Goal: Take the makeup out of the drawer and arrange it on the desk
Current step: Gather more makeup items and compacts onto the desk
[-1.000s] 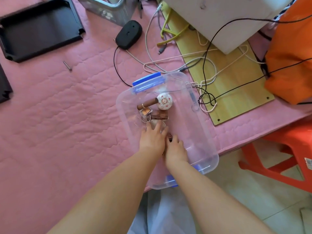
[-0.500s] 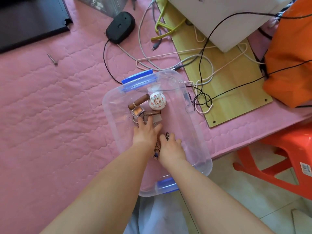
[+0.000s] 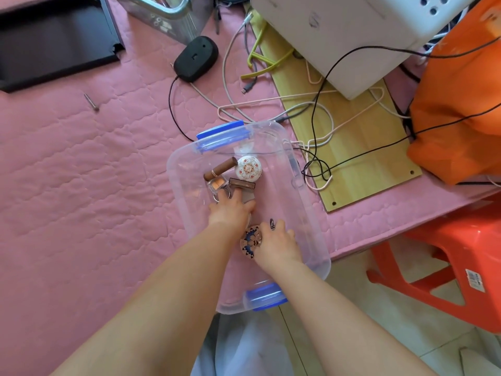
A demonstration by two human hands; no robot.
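Observation:
A clear plastic box [image 3: 311, 213] with blue latches sits on the pink quilted surface. Inside at its far end lie a brown lipstick tube [image 3: 220, 167], a round white patterned compact [image 3: 249, 169], a small square blush pan [image 3: 216, 185] and a dark brown stick [image 3: 242, 183]. My left hand [image 3: 230, 210] reaches into the box, its fingers resting on a grey piece [image 3: 248, 197] and metal rings just below those items. My right hand [image 3: 279, 240] is beside it in the box and grips a round blue-patterned disc [image 3: 251, 241], with a dark ring [image 3: 272, 223] at its fingertips.
Cables [image 3: 311, 123] trail over a wooden board [image 3: 366, 147] right of the box. A black mouse [image 3: 195, 58] and a black tray [image 3: 54, 42] lie further back, a screw [image 3: 90, 102] to the left. An orange bag [image 3: 461, 104] and a red stool [image 3: 447, 267] are at right.
My hands have drawn slightly apart inside the box, and the round patterned disc now shows between them at my right hand. The makeup items have not moved.

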